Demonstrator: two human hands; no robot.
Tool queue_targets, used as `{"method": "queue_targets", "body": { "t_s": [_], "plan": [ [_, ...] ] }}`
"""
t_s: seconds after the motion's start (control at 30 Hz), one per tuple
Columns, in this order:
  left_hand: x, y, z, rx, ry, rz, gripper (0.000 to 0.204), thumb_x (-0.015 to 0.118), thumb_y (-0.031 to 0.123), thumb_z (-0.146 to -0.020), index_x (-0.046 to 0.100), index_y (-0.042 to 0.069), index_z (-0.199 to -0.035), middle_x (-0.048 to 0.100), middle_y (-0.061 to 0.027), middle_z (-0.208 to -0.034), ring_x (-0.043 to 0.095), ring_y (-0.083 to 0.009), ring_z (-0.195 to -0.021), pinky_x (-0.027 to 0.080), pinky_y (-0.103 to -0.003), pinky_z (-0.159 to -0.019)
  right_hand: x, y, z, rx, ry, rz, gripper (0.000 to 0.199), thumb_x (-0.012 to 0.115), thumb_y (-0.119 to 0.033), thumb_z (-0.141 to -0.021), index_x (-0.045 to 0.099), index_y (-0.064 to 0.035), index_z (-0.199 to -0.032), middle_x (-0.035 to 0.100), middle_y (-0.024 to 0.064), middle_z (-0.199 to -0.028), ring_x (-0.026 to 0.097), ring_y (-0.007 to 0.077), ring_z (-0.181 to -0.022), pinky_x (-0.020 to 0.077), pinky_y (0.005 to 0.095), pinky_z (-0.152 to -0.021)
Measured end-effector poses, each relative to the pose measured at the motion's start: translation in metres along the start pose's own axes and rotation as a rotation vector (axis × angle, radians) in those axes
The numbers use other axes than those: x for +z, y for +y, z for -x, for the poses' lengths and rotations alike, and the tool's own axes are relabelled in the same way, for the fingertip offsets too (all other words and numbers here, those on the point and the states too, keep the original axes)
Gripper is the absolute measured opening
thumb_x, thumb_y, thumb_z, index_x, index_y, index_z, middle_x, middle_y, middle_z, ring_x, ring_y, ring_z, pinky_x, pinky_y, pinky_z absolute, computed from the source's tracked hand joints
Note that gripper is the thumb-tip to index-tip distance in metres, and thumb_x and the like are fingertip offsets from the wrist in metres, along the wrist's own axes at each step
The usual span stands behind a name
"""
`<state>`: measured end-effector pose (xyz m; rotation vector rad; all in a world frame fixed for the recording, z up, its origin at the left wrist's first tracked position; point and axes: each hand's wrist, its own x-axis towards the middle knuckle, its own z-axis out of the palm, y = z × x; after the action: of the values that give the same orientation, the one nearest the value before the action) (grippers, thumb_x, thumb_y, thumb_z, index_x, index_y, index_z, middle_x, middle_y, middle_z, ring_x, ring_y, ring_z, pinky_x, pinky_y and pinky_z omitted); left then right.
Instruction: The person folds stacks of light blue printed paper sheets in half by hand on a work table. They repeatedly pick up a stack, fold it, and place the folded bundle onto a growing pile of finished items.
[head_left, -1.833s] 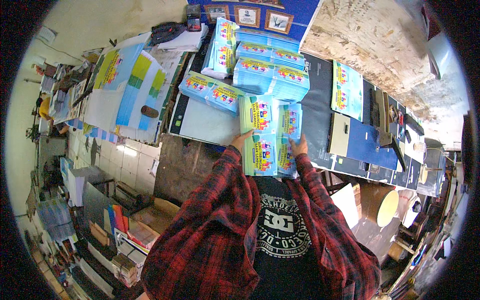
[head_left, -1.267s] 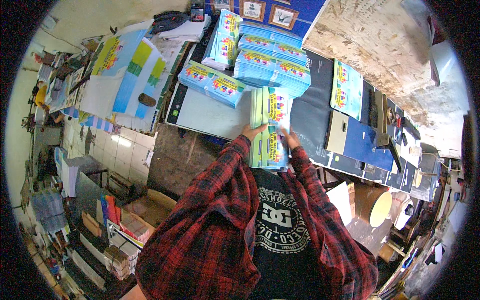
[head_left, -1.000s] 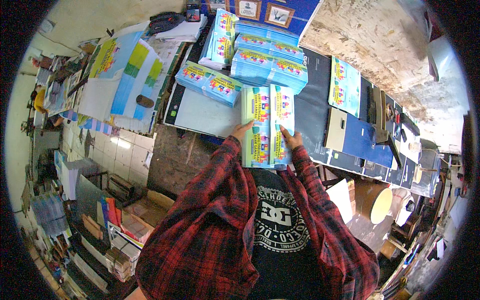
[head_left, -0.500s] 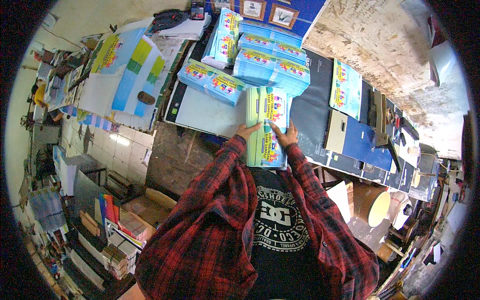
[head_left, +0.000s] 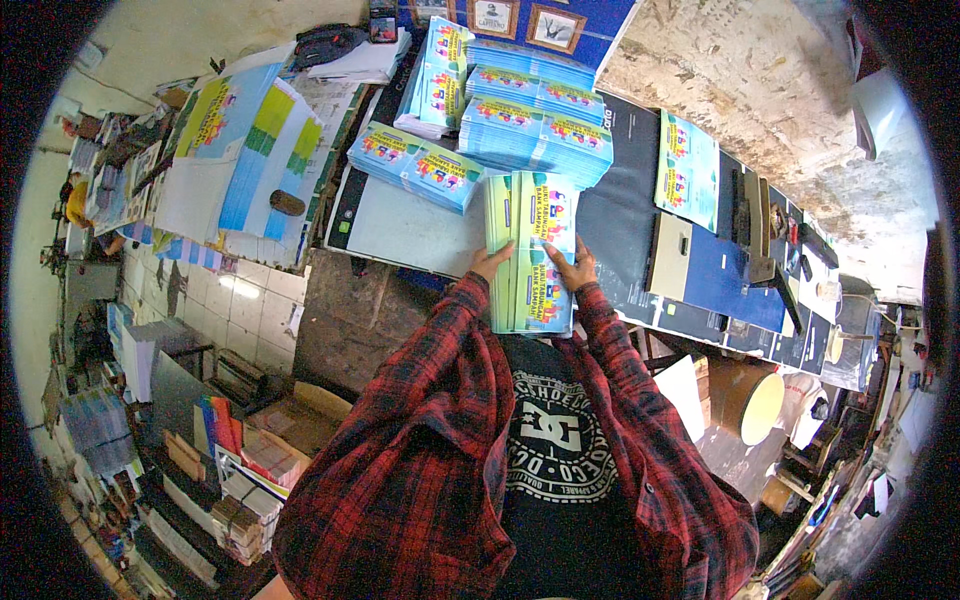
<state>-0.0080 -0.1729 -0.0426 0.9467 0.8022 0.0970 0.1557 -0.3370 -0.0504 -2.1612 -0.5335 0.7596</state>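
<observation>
While a bundle of printed covers is held between both hands in front of the dark shirt, its far end overlapping the table in view, the step in hand may be judged a fanning or leafing through of the sheets. The left edge is gripped by the left hand, and the right edge is grasped by the right hand, whose thumb is laid over the uppermost cover. Whether any weight is borne by the table cannot be told. Just beyond, to the left, a low pile of like covers is set, with taller stacks farther back. For the next move, an even hold on both edges seems to be called for, so that the staggered sheets are not let slip. Compared with a second ago, when two broad columns are shown side by side, the left one is now narrowed to overlapping green strips, while the pile and stacks are left undisturbed.
</observation>
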Motion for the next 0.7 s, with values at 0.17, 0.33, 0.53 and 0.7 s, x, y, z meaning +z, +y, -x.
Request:
{"method": "queue_targets", "body": {
  "t_s": [0.17,0.33,0.53,0.7],
  "plan": [
    [-0.015,0.008,0.014,0.013,0.013,0.125,0.048,0.069,0.039,-0.080,0.061,0.001,-0.108,0.066,-0.0095,-0.093,0.065,-0.0194,-0.078,0.054,-0.033,-0.069,-0.018,0.021,-0.003,0.060,-0.090,-0.135,0.091,0.069,-0.060,-0.068,0.039,-0.0066,-0.135,0.056,0.0214,-0.119,0.031,0.0345,-0.130,0.0271,0.0485,-0.105],
    [-0.041,0.012,0.023,-0.010,0.035,0.202,0.040,0.070,0.031,-0.081,0.061,0.001,-0.106,0.066,-0.0080,-0.092,0.065,-0.0183,-0.077,0.054,-0.033,-0.067,-0.008,-0.013,0.026,-0.142,0.250,0.400,0.072,0.053,-0.054,-0.084,0.028,-0.0211,-0.143,0.031,0.0118,-0.144,0.028,0.0338,-0.131,0.0186,0.0653,-0.099],
    [-0.011,0.002,0.005,0.062,0.013,0.082,0.038,0.072,0.029,-0.078,0.063,0.002,-0.105,0.066,-0.0070,-0.094,0.064,-0.0163,-0.078,0.052,-0.031,-0.069,0.023,-0.030,0.018,0.016,0.097,0.152,0.096,0.058,-0.065,-0.074,0.020,-0.0124,-0.144,0.033,0.0192,-0.142,0.015,0.0325,-0.138,0.0094,0.0639,-0.103],
    [-0.008,0.010,0.006,0.005,0.017,0.077,0.043,0.072,0.033,-0.078,0.062,0.003,-0.107,0.066,-0.0072,-0.094,0.064,-0.0165,-0.077,0.053,-0.031,-0.068,0.005,-0.005,-0.001,-0.067,0.104,-0.079,0.091,0.066,-0.064,-0.067,0.040,-0.0099,-0.136,0.040,0.0212,-0.137,0.016,0.0353,-0.137,0.0156,0.0647,-0.101]
  ]
}}
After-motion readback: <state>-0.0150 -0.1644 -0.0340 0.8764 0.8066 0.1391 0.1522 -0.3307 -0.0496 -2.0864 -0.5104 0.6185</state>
